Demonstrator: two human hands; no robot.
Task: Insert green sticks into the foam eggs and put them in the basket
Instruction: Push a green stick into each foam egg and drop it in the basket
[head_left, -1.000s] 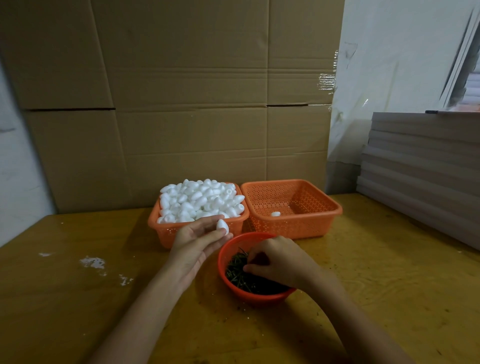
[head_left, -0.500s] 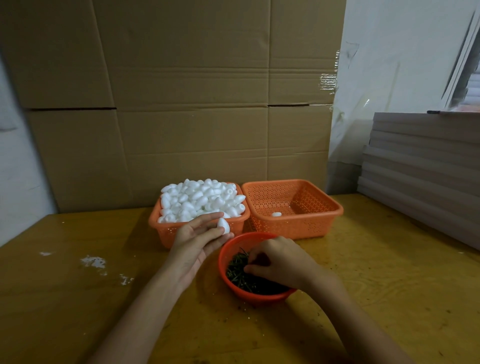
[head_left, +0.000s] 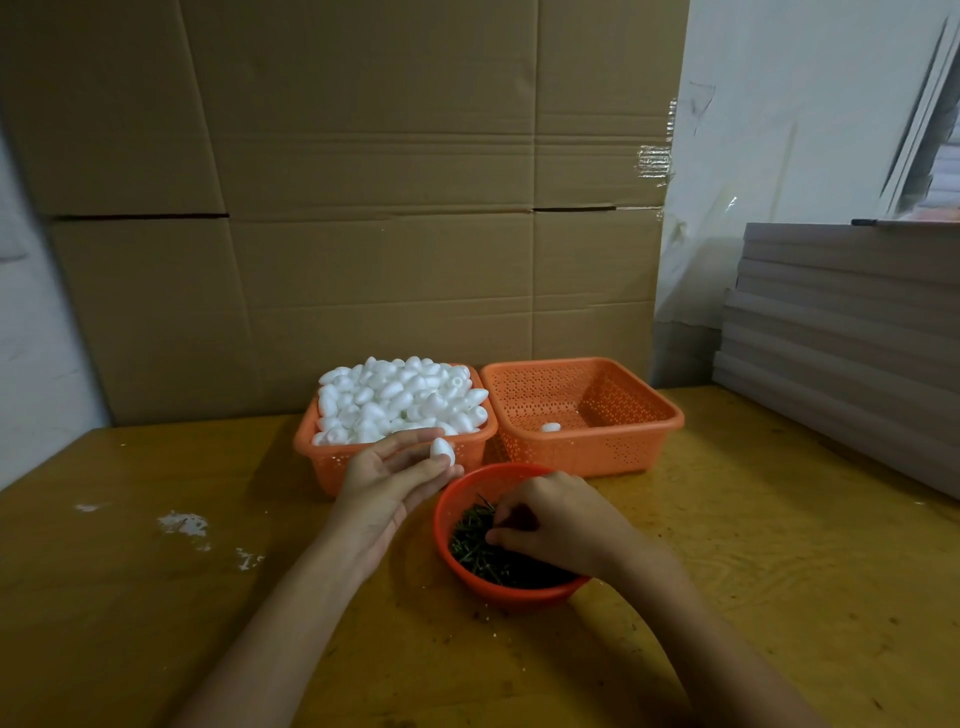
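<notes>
Two orange baskets stand side by side at the back of the table (head_left: 753, 545). The full basket (head_left: 332, 462), on the left, is heaped with eggs (head_left: 395, 400), set close enough, I judge, for the left hand to draw from. That left hand (head_left: 379, 483) hovers just in front of it, palm turned inward. Its fingers (head_left: 421, 470) are nearly straight yet pinch one egg (head_left: 442, 451) at their tips, with the thumb above. The egg pokes out beyond them towards the bowl, probably so a stick can be pushed into it. Just right of it the bowl (head_left: 467, 488) holds the sticks (head_left: 475, 538). The right hand (head_left: 563, 525) reaches into it, fingers curled down among the sticks; whether one is caught between them I cannot tell. Behind the bowl the basket (head_left: 649, 421) holds a lone egg (head_left: 550, 427) and seems the place for finished ones. No stick shows on that egg.
</notes>
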